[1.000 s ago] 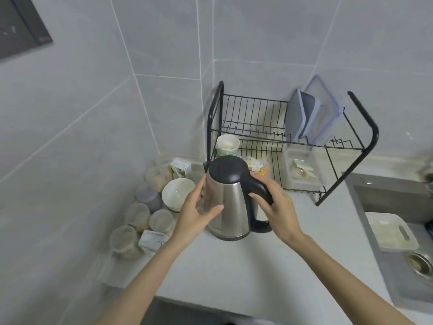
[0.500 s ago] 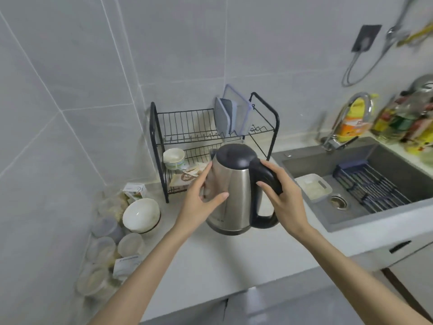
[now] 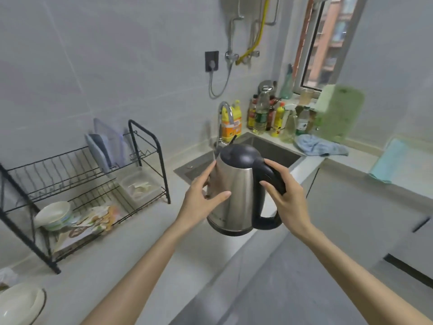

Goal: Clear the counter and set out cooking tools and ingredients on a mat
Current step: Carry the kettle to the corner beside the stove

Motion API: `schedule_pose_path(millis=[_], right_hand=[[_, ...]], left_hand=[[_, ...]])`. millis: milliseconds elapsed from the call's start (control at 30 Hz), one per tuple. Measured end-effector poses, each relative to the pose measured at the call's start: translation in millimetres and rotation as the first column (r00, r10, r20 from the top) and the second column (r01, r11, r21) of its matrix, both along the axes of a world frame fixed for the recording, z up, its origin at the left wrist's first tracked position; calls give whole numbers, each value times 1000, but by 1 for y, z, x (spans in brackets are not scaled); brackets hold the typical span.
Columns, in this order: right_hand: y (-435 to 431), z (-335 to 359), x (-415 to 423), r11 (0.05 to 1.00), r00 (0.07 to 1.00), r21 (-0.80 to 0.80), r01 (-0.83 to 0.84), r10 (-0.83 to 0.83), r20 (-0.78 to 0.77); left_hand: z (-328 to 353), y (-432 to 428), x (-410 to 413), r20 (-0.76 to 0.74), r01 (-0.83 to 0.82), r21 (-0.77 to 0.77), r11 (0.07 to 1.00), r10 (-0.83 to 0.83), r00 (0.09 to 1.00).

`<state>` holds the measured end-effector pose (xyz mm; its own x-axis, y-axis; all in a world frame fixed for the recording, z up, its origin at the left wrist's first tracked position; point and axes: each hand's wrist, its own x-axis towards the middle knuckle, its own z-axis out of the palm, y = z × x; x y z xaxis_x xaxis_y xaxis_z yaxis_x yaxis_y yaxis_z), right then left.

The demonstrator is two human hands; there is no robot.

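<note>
The right hand (image 3: 288, 202) gripped the kettle (image 3: 236, 195) handle, left hand (image 3: 201, 202) pressed flat on its side; rack (image 3: 77, 184) at nine o'clock, sink (image 3: 276, 151) at twelve

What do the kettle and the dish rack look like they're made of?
The kettle looks like brushed stainless steel, given its soft reflections; lid and handle look like matte black plastic. The dish rack seems thin metal wire, coated black.

Both arms outstretched; left grip (image 3: 202, 200) fingers spread, right grip (image 3: 286, 198) curled
</note>
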<state>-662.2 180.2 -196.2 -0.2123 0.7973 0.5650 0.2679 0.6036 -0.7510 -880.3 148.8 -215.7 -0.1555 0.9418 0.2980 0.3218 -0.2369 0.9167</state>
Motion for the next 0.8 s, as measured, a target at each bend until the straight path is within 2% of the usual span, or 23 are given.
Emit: schedule_pose_path(millis=[233,500,700,800], right_hand=[[14,13,134,983,983,13,181,-180,-31],[21,18,296,915,915,21,402,-401,-39],[11,22,401,821,822,27,570,-568,-41],[4,21,455,742,743,41,669,-668,-46]], left_hand=[[18,58,136,-96,197,22,980,-194,976],[29,107,307,-94,411,27,911,-407,909],[35,131,423,-67,569,23,822,-567,821],[38,145,488,-77,652,31,758,-648,757]])
